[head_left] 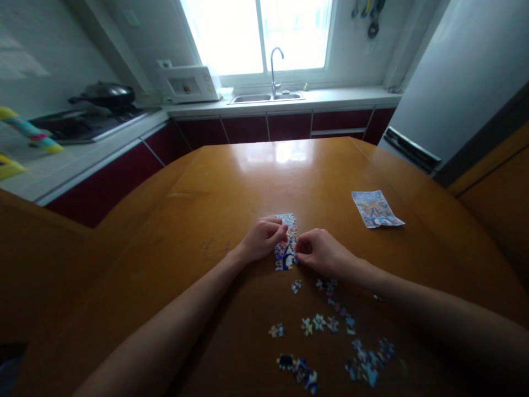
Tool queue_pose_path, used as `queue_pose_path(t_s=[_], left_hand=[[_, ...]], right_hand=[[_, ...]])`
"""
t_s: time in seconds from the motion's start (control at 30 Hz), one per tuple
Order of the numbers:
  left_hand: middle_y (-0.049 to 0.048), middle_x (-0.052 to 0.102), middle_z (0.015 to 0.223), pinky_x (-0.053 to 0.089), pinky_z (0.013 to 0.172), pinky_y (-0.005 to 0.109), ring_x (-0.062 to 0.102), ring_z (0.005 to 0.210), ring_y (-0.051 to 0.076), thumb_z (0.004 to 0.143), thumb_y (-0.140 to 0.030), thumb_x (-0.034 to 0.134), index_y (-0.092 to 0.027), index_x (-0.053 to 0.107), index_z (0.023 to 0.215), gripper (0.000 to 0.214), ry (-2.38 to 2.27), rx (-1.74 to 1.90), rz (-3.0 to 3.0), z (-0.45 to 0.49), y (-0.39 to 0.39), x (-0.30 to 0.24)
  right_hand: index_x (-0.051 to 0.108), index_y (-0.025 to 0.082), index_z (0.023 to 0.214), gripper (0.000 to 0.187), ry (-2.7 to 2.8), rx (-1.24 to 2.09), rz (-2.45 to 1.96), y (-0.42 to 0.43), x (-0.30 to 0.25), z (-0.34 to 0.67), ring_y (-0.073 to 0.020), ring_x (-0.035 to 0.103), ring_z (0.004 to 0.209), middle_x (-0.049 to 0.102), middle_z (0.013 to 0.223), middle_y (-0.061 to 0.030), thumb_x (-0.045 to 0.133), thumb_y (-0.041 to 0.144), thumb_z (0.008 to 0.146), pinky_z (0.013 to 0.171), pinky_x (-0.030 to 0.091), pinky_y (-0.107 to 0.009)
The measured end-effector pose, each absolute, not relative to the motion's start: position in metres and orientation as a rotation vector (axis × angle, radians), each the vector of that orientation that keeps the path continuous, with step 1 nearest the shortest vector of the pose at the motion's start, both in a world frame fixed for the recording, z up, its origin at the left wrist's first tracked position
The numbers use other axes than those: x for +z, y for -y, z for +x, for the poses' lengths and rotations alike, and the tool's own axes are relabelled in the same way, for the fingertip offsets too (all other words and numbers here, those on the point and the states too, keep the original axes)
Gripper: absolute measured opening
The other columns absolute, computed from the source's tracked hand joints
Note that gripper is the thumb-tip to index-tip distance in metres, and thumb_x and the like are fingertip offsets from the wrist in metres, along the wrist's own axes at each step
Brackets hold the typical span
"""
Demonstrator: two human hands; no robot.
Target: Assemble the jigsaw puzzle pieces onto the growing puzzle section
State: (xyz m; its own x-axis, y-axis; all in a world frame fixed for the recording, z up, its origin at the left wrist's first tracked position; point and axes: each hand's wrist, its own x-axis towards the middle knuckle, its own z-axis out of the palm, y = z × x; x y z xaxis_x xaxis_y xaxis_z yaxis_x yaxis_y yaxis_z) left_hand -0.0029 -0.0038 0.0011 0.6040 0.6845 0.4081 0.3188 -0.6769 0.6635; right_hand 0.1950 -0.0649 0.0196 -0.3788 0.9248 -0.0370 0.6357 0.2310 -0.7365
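A: Wood, glossy orange-brown table (pixel 231 187), that's my work surface. Going left to right: stove and wok (pixel 105 95) far left on the kitchen counter, microwave (pixel 190 84), sink with tap (pixel 273 82) under the window. None of that is in play.

B: Hands?

A: My left hand (pixel 261 239) lies on the left edge of the assembled puzzle strip (pixel 286 242), fingers curled down on it, pinning it flat. My right hand (pixel 320 252) is at the strip's right edge, low down, fingertips pinched together. Probably a piece between them, but it's too small to see, so I can't tell what it grips.

B: Where's the strip?

A: Mid-table, narrow, upright rectangle, between both hands, touching both.

B: Rest of the pieces?

A: Loose pieces (pixel 330 331) scattered on the table nearer to me, mostly under and right of my right forearm. Well apart to the right, a printed reference sheet (pixel 376 208) lies flat.

B: Step?

A: I'd judge fitting a piece into the lower right edge. The strip is small and many pieces lie loose, so early on.

B: Next move needs?

A: My guess: line up the tabs, press straight down, keep the left hand bracing so the strip doesn't slide on the slick wood.
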Motion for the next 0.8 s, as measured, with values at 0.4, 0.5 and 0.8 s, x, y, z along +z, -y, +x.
queue_pose_path(t_s=[0.4, 0.5, 0.8], left_hand=[[0.0012, 0.056, 0.059, 0.039, 0.060, 0.024, 0.052, 0.057, 0.010, 0.100, -0.036, 0.044, -0.015, 0.068, 0.061, 0.051, -0.785, 0.874, 2.275, -0.003, 0.003, 0.000], [0.0016, 0.057, 0.058, 0.040, 0.059, 0.024, 0.051, 0.057, 0.010, 0.100, -0.037, 0.044, -0.015, 0.068, 0.060, 0.052, -0.774, 0.884, 2.263, -0.003, 0.004, 0.001], [0.0028, 0.059, 0.063, 0.042, 0.063, 0.025, 0.054, 0.062, 0.012, 0.093, -0.024, 0.048, -0.016, 0.076, 0.070, 0.036, -0.519, 0.702, 2.301, -0.005, 0.007, 0.009]], right_hand=[[0.063, 0.016, 0.066, 0.009, 2.116, 0.931, -1.380, 0.064, 0.014, 0.197, -0.0088, 0.049, 0.056, 0.060, 0.061, 0.0016, 0.066, 0.011, 0.073, 0.053, 0.034, -0.021], [0.063, 0.016, 0.066, 0.009, 2.111, 0.942, -1.374, 0.063, 0.016, 0.196, -0.0090, 0.050, 0.056, 0.059, 0.061, 0.0020, 0.066, 0.011, 0.073, 0.053, 0.035, -0.021], [0.067, 0.016, 0.071, 0.006, 2.075, 0.951, -1.446, 0.053, 0.019, 0.205, -0.0104, 0.051, 0.057, 0.061, 0.062, 0.0002, 0.064, 0.016, 0.077, 0.051, 0.034, -0.022]])
